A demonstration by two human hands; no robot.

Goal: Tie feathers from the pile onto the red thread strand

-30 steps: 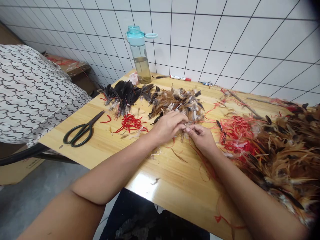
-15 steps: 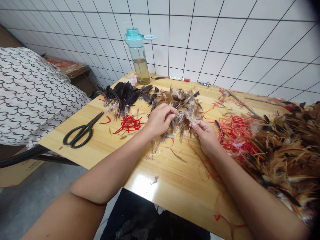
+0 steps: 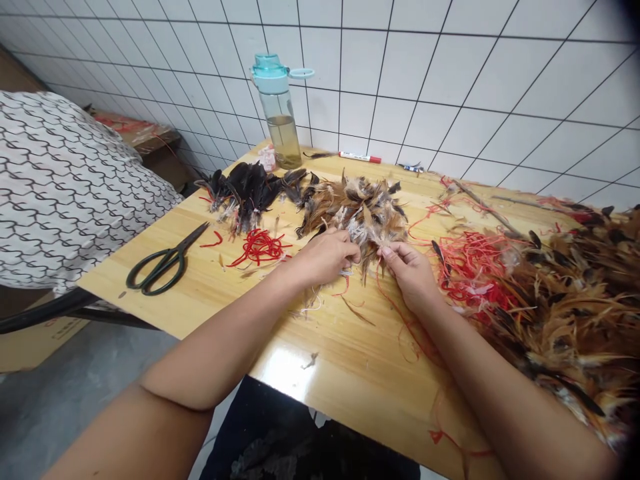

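A heap of brown and grey feathers (image 3: 367, 200) lies in front of me on the wooden table (image 3: 320, 347). At its near right edge, my right hand (image 3: 410, 270) pinches a feather between thumb and fingertips. My left hand (image 3: 330, 257) rests low at the near edge of the heap, its fingers curled inward; whatever may be in them is hidden. White thread (image 3: 314, 300) shows just below that hand. Left of the heap is a cluster of black feathers (image 3: 247, 190), with a tangle of red cord (image 3: 259, 247) nearer to me.
Black-handled scissors (image 3: 167, 263) lie at the left. A water bottle (image 3: 283, 127) stands at the back near a red-and-white marker (image 3: 360, 157). To the right are red strings (image 3: 475, 267) and a large pile of brown feathers (image 3: 580, 300). Patterned cloth (image 3: 75, 193) is at far left.
My left hand has come down and toward me from the top of the feather heap, its fingers now curled lower. My right hand has stayed almost in place.
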